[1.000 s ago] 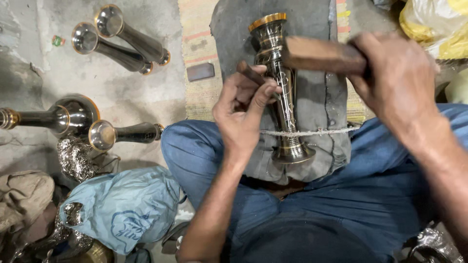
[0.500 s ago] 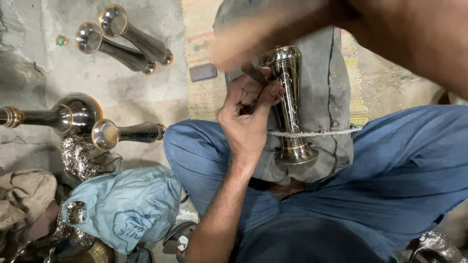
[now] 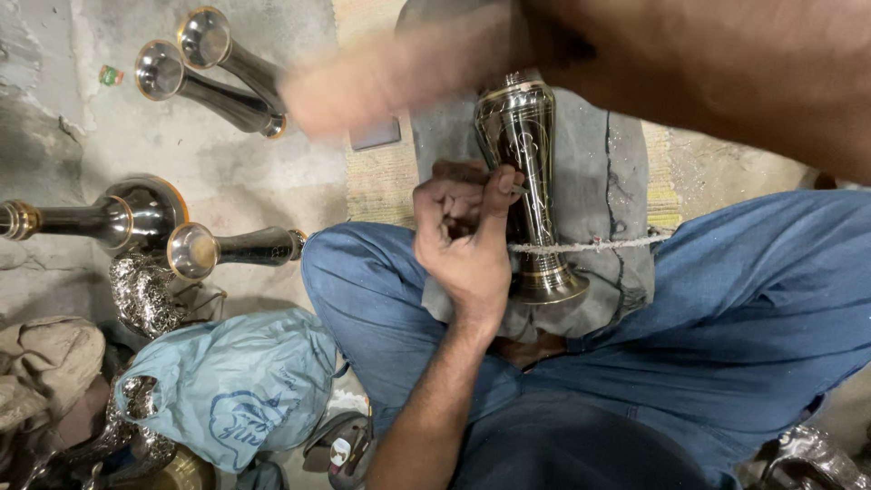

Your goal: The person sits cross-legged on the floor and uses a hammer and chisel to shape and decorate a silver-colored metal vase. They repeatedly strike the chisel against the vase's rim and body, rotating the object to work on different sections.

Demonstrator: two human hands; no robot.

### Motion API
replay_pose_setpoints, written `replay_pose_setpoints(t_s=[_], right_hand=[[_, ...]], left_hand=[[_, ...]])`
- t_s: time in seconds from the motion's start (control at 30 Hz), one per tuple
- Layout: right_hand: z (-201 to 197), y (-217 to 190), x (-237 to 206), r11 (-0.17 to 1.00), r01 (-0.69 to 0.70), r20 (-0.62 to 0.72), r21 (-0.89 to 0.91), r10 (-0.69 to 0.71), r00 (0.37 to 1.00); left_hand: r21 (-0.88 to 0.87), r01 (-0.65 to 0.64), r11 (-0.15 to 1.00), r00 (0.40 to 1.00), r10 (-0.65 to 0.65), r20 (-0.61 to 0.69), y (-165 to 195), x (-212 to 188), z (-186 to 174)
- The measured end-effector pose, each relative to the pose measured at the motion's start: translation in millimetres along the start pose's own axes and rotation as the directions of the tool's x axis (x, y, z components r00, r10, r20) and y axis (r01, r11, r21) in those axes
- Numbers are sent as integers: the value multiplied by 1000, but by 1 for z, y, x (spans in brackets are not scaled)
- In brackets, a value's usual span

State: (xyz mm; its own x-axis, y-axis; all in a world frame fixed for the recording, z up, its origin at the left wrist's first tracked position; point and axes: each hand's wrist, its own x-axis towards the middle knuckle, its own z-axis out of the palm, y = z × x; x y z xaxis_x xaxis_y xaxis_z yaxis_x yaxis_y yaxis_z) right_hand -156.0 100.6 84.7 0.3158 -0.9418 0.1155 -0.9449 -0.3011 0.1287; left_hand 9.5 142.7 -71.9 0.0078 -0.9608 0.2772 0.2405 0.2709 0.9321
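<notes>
Ideally the left hand [image 3: 467,240] keeps its fingers pinched tight on the thin tool against the brass vase [image 3: 526,181] just beside them, while the blurred right hand [image 3: 399,77], grip untellable, strikes squarely.

right hand [image 3: 399,77]: motion-blurred, grip unreadable
vase [image 3: 526,181]: top hidden by blur
left hand [image 3: 467,231]: held tool too small to tell

Bare concrete floor [image 3: 245,181], cluttered at left.
Four dark metal vases [image 3: 218,68] lay on it, beside a blue plastic bag [image 3: 236,386].
</notes>
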Motion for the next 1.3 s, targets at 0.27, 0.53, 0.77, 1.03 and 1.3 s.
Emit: replay_pose_setpoints(t_s=[0.27,0.53,0.77,1.03,1.3], right_hand=[[15,11,-27,825,165,-173,-540,-301,938],[11,3,-24,928,148,-216,-342,-231,949],[36,14,-37,983,115,-227,-140,-145,963],[45,19,-45,997,74,-223,-25,-78,972],[53,27,-51,999,37,-223,19,-32,974]], left_hand=[[83,0,997,999,-3,38,4,-2,-3],[-71,95,993,995,-93,30,9,4,-2],[1,51,999,998,-51,24,2,2,-6],[-57,60,997,998,-61,-24,1,1,-1],[243,-36,969,998,21,65,14,15,-4]])
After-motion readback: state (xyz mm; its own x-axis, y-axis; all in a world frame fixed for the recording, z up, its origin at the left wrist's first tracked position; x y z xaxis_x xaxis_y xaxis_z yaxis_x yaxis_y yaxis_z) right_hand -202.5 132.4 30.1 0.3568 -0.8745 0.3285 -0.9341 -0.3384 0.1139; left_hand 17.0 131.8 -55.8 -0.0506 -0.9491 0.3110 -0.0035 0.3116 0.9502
